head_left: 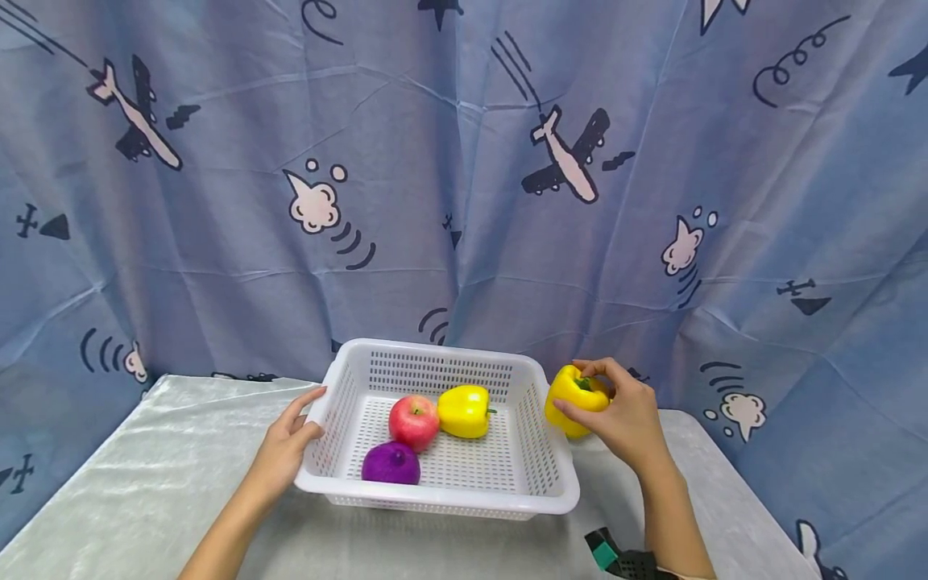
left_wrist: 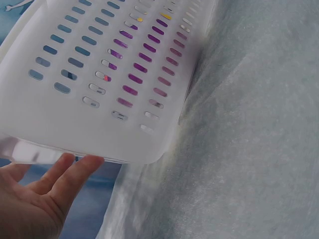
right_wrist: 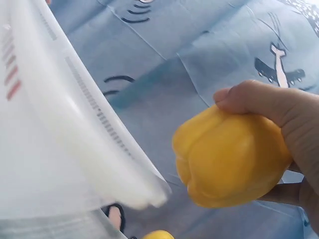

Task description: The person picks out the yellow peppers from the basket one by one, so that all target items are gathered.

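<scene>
A white perforated plastic basket [head_left: 500, 499] stands on the cloth-covered table. Inside it lie a red apple [head_left: 413, 422], a yellow bell pepper [head_left: 462, 412] with a green stem, and a round purple piece of produce [head_left: 391, 463] whose kind I cannot tell. My left hand [head_left: 281, 451] touches the basket's left rim with fairly straight fingers; the left wrist view shows its fingertips [left_wrist: 89, 162] against the rim. Just outside the basket's right rim, my right hand [head_left: 627, 411] holds a second yellow bell pepper [right_wrist: 232, 159] between thumb and fingers, its stem side up.
A pale cloth [head_left: 145, 475] covers the table. Behind it hangs a blue curtain [head_left: 464, 201] with airplane prints. Part of another yellow object [right_wrist: 158, 234] shows at the bottom of the right wrist view. A dark strap with a green piece [head_left: 605, 554] is near my right wrist.
</scene>
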`<state>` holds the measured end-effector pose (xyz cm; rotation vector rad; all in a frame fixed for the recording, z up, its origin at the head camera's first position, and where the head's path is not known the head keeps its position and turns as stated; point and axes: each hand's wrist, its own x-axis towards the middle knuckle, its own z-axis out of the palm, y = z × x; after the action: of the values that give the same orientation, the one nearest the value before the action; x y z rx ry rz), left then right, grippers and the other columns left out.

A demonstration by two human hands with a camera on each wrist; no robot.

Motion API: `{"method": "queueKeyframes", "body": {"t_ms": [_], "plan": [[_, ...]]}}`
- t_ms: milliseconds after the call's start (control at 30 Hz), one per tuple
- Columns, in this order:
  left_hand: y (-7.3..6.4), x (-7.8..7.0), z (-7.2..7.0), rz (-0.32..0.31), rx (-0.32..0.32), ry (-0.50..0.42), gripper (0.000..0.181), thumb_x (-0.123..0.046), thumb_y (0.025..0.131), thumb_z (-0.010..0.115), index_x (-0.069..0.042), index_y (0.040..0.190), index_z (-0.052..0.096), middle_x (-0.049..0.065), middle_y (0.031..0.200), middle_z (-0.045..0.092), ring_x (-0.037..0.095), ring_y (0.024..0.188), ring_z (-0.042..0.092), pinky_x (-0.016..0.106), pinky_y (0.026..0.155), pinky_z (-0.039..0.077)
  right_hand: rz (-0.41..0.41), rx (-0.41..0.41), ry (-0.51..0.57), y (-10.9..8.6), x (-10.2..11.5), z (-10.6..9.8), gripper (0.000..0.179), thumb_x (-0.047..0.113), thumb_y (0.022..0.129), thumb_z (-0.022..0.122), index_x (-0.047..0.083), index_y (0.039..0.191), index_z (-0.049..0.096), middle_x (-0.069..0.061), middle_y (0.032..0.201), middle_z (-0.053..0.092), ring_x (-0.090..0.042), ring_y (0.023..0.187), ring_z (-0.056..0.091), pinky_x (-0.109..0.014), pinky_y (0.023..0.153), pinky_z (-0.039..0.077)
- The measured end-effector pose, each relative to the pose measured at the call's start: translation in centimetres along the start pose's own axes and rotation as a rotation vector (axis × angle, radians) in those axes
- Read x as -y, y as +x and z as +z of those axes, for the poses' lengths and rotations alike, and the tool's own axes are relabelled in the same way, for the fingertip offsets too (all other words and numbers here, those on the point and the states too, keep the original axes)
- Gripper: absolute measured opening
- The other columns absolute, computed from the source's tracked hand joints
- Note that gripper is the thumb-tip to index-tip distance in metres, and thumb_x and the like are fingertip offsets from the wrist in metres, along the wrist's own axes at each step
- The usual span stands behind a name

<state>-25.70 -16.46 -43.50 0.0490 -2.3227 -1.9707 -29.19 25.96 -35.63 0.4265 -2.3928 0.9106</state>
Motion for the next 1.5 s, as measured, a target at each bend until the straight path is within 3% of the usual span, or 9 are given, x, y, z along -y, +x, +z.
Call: {"method": "queueKeyframes", "body": {"t_ms": [300,567,700,1167,1500], "plan": [[0.0,0.0,-0.1,0.005,0.000,0.009,0.065,0.000,0.093,0.045,-0.010,0.157,0.034,0.034,0.136,0.057,0.018,0.097,0.066,0.029,0.073,0.057,0.034,0.005,-0.075,-0.2,-2.1,-1.2,0.045,0.017,0.074,0.089,0.007,0.103,0.057,-0.017,0.125,0.071,-0.037,0.102,0.071,-0.045,0.079,0.061],[-0.1,0.0,-0.1,0.002,0.001,0.006,0.065,0.001,0.093,0.045,-0.009,0.157,0.033,0.035,0.136,0.057,0.020,0.099,0.067,0.029,0.073,0.057,0.166,0.078,-0.119,-0.5,-3.1,-1.6,0.047,0.027,0.077,0.087,0.006,0.104,0.054,-0.020,0.128,0.067,-0.037,0.104,0.066,-0.049,0.085,0.060],[-0.1,0.1,0.0,0.004,0.003,-0.002,0.065,0.001,0.093,0.045,-0.009,0.156,0.034,0.035,0.136,0.057,0.021,0.099,0.067,0.029,0.073,0.057,0.194,0.110,-0.151,-0.8,-3.8,-1.8,0.047,0.029,0.077,0.086,0.006,0.101,0.054,-0.021,0.125,0.066,-0.037,0.103,0.065,-0.049,0.084,0.061],[0.0,0.1,-0.1,-0.001,0.008,0.006,0.065,0.000,0.094,0.045,-0.009,0.157,0.033,0.035,0.136,0.056,0.022,0.100,0.067,0.029,0.073,0.057,0.229,0.202,-0.267,-1.7,-6.2,-3.2,0.050,0.036,0.073,0.088,0.007,0.093,0.052,-0.019,0.117,0.065,-0.032,0.098,0.058,-0.051,0.088,0.059],[0.0,0.0,-0.2,0.002,0.003,0.012,0.065,0.000,0.093,0.045,-0.011,0.156,0.035,0.035,0.136,0.057,0.020,0.098,0.067,0.029,0.073,0.057,0.233,0.290,-0.314,-2.3,-7.9,-3.4,0.053,0.039,0.068,0.091,0.008,0.095,0.057,-0.009,0.098,0.062,-0.025,0.089,0.054,-0.043,0.081,0.056]]}}
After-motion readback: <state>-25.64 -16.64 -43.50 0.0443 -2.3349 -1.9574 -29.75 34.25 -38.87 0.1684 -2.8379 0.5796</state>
